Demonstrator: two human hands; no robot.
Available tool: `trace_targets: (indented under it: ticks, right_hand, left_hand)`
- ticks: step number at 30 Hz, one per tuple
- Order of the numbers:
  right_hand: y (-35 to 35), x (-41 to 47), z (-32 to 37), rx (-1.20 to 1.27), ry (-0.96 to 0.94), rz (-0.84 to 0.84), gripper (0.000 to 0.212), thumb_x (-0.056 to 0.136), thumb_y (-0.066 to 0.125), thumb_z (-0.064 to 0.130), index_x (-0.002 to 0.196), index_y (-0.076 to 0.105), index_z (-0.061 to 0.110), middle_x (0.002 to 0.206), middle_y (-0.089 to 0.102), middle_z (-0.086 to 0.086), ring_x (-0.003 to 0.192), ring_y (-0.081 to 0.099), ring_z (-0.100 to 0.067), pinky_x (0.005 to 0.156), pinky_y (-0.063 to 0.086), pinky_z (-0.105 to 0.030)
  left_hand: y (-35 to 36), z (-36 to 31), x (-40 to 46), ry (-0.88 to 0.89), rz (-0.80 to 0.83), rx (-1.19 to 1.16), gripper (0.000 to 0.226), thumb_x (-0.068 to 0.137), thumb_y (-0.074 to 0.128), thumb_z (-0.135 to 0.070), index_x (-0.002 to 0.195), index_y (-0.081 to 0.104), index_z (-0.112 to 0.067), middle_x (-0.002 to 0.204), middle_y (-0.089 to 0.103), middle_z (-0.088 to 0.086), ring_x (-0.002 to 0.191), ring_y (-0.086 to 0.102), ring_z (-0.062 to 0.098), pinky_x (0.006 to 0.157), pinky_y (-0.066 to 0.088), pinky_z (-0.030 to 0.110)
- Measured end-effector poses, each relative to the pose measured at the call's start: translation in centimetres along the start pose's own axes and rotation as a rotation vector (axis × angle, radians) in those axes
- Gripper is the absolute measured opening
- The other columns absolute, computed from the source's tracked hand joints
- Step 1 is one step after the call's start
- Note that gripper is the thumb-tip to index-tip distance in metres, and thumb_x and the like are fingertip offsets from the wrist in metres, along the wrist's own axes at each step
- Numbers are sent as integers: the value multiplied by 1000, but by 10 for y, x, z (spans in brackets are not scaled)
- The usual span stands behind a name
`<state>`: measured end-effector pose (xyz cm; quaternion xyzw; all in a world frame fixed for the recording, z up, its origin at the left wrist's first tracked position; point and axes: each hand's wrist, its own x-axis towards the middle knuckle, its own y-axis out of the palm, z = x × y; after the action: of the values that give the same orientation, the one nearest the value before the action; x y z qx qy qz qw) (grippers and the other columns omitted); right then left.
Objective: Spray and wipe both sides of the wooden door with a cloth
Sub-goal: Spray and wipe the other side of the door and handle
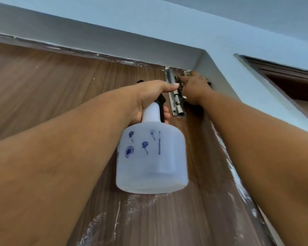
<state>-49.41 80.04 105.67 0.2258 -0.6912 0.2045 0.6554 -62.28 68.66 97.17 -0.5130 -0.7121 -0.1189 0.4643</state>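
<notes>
I look up at the top right corner of the brown wooden door [52, 89]. My left hand [149, 96] grips the neck and black trigger of a translucent white spray bottle [151, 157] printed with small blue flowers, held close to the door face. My right hand [194, 87] presses a dark patterned cloth [180, 88] against the door's top corner, right beside a metal slide bolt [176, 102]. Most of the cloth is hidden under the hand. White smears mark the door's right edge and lower face.
A pale blue door frame [114, 41] runs across the top and down the right side. A second dark wooden door or window [292, 80] with a metal edge sits at the far right. My forearms fill the lower corners.
</notes>
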Motion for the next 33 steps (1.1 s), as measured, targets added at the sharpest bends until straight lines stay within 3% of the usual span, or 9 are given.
trace_targets:
  ticks: [4,7,10,15,20,27,33]
  right_hand:
    - [3,39,-1,-56,23,-2,51,99,41,18,150,36,19,151,30,-20,138,33,-38,113,28,-41]
    - [7,63,-3,-68,-3,25,51,100,41,19,150,34,16,153,31,-19,140,29,-37,114,30,-45]
    - [6,68,-1,-49,-11,1,51,99,41,20,149,36,16,153,33,-18,140,31,-36,114,31,-46]
    - [4,49,-6,46,-38,-11,50,101,36,17,152,33,19,153,27,-21,139,32,-40,116,28,-45]
    - [4,20,-10,145,-41,38,51,102,38,18,151,34,27,154,23,-16,141,27,-39,118,24,-43]
    - [3,-27,-14,203,-48,96,48,104,37,21,152,33,28,156,22,-11,142,27,-35,119,21,-45]
    - [1,-49,-7,228,32,86,48,104,36,21,151,34,30,153,25,-9,140,27,-32,116,24,-39]
  left_hand:
    - [0,1,0,24,2,-9,42,92,67,-46,108,54,-10,56,55,5,49,54,12,51,55,25]
    - [2,2,3,32,-24,-7,58,91,68,-44,136,48,-14,63,55,6,53,54,12,51,56,25]
    - [2,0,4,38,-43,26,70,90,68,-47,148,42,-18,65,56,6,53,57,13,53,56,26]
    - [3,0,4,45,-85,47,66,88,71,-49,137,50,-10,66,59,6,53,61,15,58,56,31]
    - [3,-1,1,-22,-60,-9,56,86,72,-51,113,51,-7,68,58,7,50,61,16,48,54,28]
    - [3,0,-1,16,-61,-87,67,85,74,-51,132,52,-10,69,59,7,55,61,17,53,54,31]
    - [6,-2,-10,32,-53,-95,63,90,69,-50,136,49,-11,70,56,6,56,57,15,51,56,29]
